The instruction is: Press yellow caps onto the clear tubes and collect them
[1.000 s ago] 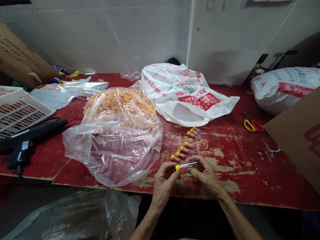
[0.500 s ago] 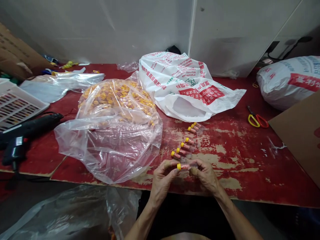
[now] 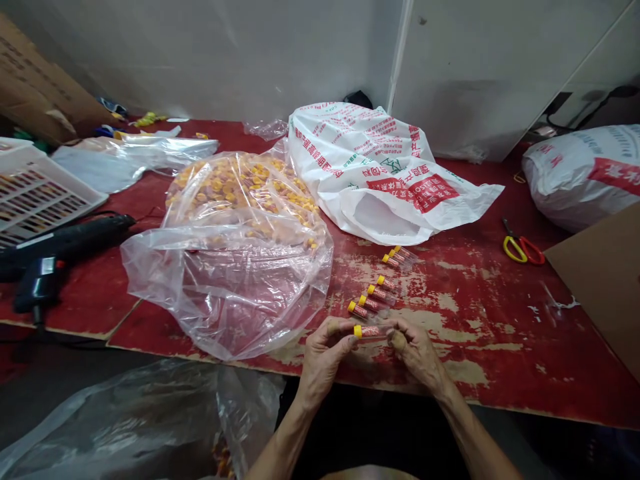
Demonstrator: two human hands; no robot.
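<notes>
— Two hands in the head view. What is between them?
— A small tube (image 3: 374, 330): a clear, slim plastic cylinder with a yellow cap and reddish filling.
— Which way does it lie?
— Its long axis runs nearly level, side to side across the view. The cap points to the left hand (image 3: 324, 353) and the clear end to the right hand (image 3: 415, 348).
— How do the hands stand?
— Both are pinched narrow. The left fingertips close on the capped end, the right fingertips on the other. The tube hangs over the near edge of the worktop (image 3: 475, 313), which is a red board with its paint worn to pale, rough patches.
— And around it?
— Just beyond lies a slanting row of capped tubes (image 3: 373, 301), and further back a pair of tubes (image 3: 397, 256). To the left is a crinkled clear bag (image 3: 225, 280), glossy and slack, heaped with yellow-capped pieces. Behind is a white printed bag (image 3: 380, 180). Yellow- and red-handled scissors (image 3: 523, 248) lie well to the right, a black glue gun (image 3: 55, 253) far left.
</notes>
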